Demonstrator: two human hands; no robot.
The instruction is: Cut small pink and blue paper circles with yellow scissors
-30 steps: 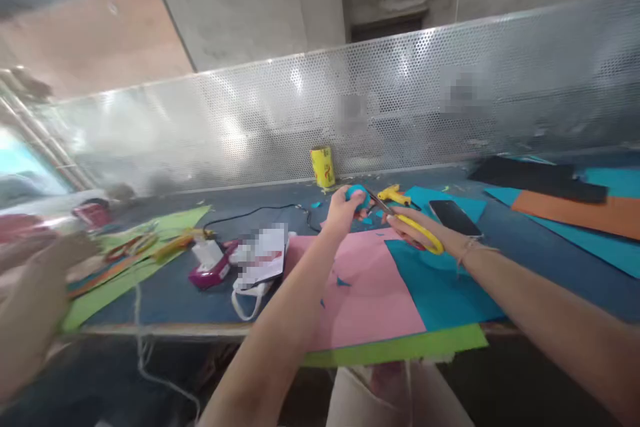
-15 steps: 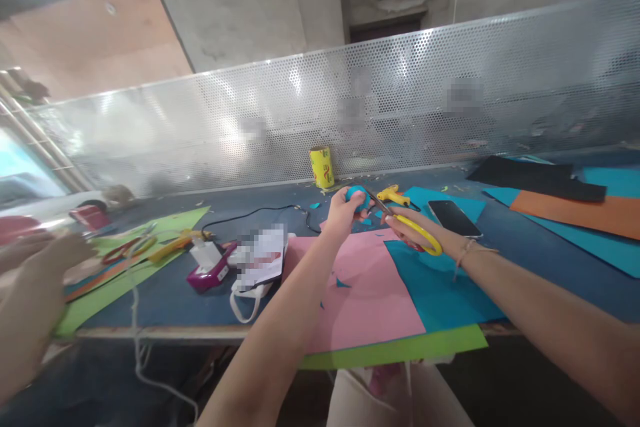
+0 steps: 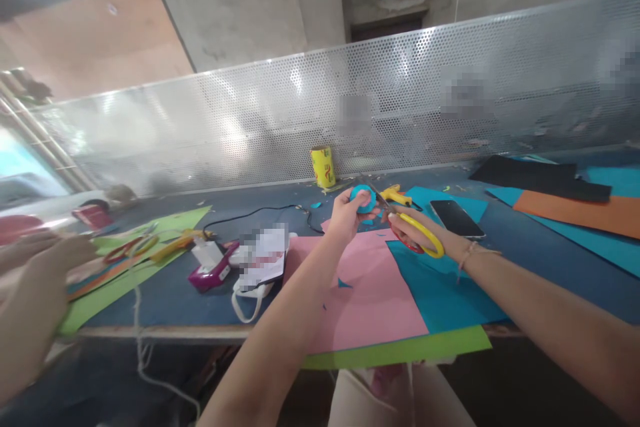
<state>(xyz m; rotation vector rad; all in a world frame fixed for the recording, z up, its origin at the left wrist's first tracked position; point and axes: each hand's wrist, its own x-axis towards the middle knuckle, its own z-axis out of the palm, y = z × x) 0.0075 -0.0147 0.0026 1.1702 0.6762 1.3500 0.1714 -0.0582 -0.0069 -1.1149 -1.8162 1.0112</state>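
My left hand (image 3: 345, 215) holds a small round teal paper piece (image 3: 363, 197) up above the table, pinched at its lower left edge. My right hand (image 3: 415, 233) grips yellow-handled scissors (image 3: 410, 227), whose blades point up and left and meet the right edge of the teal piece. Both hands hover over a pink sheet (image 3: 360, 287) and a teal sheet (image 3: 440, 287) lying on the blue table (image 3: 165, 293). A green sheet (image 3: 400, 347) lies under them at the near edge.
A yellow roll (image 3: 323, 167) stands by the perforated metal screen (image 3: 400, 93). A yellow glue gun (image 3: 396, 195), a black phone (image 3: 456, 218), black and orange sheets (image 3: 575, 203) lie to the right. Another person's hand (image 3: 30, 307) is at far left, near green paper, a purple device (image 3: 213, 270) and cables.
The teal piece has turned in my left hand, showing more of its round face, and the scissors have shifted slightly down and right. The person's hand at left has moved little.
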